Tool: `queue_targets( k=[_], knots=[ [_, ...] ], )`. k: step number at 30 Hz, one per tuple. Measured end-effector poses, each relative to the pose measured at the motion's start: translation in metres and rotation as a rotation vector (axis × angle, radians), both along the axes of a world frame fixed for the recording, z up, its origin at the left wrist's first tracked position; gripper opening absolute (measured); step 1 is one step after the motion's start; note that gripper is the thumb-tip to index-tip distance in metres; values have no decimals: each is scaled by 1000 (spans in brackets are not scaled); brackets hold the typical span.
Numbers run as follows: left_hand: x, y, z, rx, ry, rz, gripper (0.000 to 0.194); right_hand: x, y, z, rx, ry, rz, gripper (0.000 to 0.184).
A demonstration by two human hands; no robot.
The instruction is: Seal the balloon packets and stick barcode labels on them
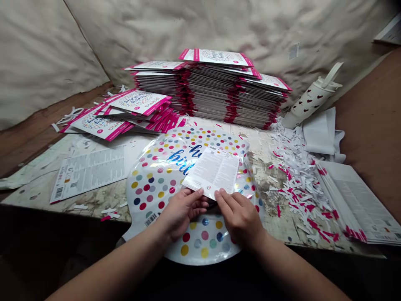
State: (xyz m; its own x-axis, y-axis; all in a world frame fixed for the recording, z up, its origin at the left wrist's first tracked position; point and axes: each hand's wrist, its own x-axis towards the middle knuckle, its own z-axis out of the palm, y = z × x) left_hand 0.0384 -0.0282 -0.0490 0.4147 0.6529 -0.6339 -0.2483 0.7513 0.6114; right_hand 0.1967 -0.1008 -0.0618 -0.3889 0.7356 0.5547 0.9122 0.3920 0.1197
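A white printed card [216,169], with small text in two columns, lies tilted over a flat foil balloon [150,167]. The balloon has colored dots and blue birthday lettering, partly covered by the card. My left hand [186,209] pinches the card's lower left edge, thumb on top and the other fingers curled underneath. At the lower right corner, my right hand [239,215] grips the same card with its fingers pressed on the printed face. The balloon's lower part hangs over the table's front edge, below my wrists.
Tall stacks of pink-edged cards [209,92] stand at the back, with a looser pile [122,110] to their left. Another text-covered card [90,171] lies at left. Paper scraps [300,184], a white tumbler [311,102] and a card stack [363,200] occupy the right side.
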Motion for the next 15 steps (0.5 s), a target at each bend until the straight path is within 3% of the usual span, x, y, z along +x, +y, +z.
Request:
queue_targets(
  k=[3, 7, 9, 11, 13, 15],
  knots=[
    [3, -2, 1, -95, -149, 48, 5, 3, 1, 4, -72, 94, 24, 28],
    [2, -6, 3, 284, -2, -46, 19, 2, 7, 19, -421, 524, 18, 27],
    [2, -8, 5, 436, 65, -135, 26, -4, 13, 24, -473, 655, -36, 18],
    [2, -10, 5, 508, 81, -191, 29, -9, 20, 25, -437, 677, -80, 11],
    [4, -10, 4, 527, 94, -210, 29, -10, 26, 21, -454, 760, -106, 16],
    [5, -7, 2, 508, 101, -186, 30, -3, 30, 14, -544, 1021, -124, 18]
  ],
)
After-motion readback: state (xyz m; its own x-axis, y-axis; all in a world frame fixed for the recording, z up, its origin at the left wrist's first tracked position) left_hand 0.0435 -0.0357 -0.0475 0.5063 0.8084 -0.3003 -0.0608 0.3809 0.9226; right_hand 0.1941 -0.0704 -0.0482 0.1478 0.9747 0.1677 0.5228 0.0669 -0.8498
